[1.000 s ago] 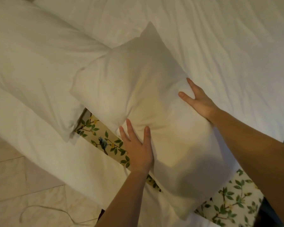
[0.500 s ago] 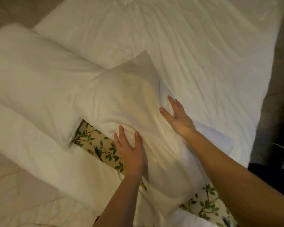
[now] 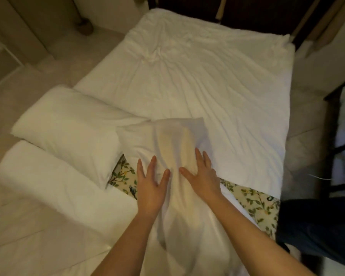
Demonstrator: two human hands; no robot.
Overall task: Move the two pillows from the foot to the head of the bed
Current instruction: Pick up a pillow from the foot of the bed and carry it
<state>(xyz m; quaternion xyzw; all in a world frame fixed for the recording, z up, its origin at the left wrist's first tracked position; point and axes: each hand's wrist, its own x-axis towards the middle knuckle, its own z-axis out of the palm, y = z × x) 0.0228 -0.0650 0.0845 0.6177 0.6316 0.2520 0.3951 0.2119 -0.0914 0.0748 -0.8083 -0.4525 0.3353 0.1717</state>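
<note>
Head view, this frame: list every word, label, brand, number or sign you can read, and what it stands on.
None: no readable text anywhere in this frame.
Near pillow, under the left hand and right hand: plain white, no tag showing.
Second pillow: plain white, no label visible.
White duvet: no print.
Floral sheet: leaves and birds only, no lettering.
Dark headboard: too dim to show any marking.

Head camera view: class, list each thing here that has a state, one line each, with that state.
Near pillow: flat at the bed's foot, under both hands.
Far pillow: at the foot, untouched.
Left hand: open, fingers spread.
Right hand: open, pressing down.
Duvet: spread out, wrinkled.
</note>
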